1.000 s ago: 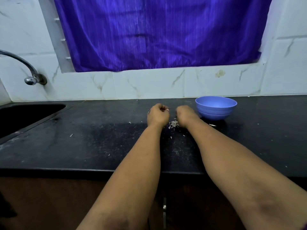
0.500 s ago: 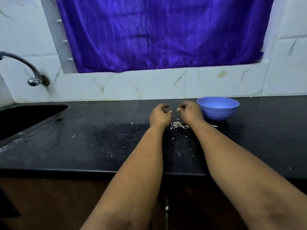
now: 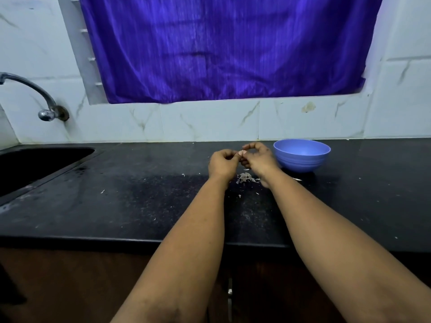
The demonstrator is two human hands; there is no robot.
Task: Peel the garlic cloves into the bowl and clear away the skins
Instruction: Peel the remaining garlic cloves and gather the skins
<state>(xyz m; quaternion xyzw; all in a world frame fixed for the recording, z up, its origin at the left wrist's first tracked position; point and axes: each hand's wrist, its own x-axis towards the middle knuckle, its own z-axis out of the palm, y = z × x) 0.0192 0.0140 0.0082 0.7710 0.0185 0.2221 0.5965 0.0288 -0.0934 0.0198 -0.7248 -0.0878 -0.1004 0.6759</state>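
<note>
Above the black counter (image 3: pixel 140 206), my left hand (image 3: pixel 222 163) and my right hand (image 3: pixel 257 157) meet fingertip to fingertip. Between them they pinch a small pale garlic clove (image 3: pixel 242 152), mostly hidden by the fingers. Directly below the hands lies a little heap of papery garlic skins (image 3: pixel 246 178). A blue bowl (image 3: pixel 302 158) stands upright just right of my right hand; its inside is not visible from here.
A dark sink (image 3: pixel 35 164) is sunk into the counter at far left, with a metal tap (image 3: pixel 44 103) on the tiled wall above it. Stray skin flakes (image 3: pixel 102 191) dot the counter. A purple curtain (image 3: pixel 221 47) hangs behind.
Both hands have lifted off the counter and come together at the fingertips, uncovering the skin heap beneath them. The bowl has not moved.
</note>
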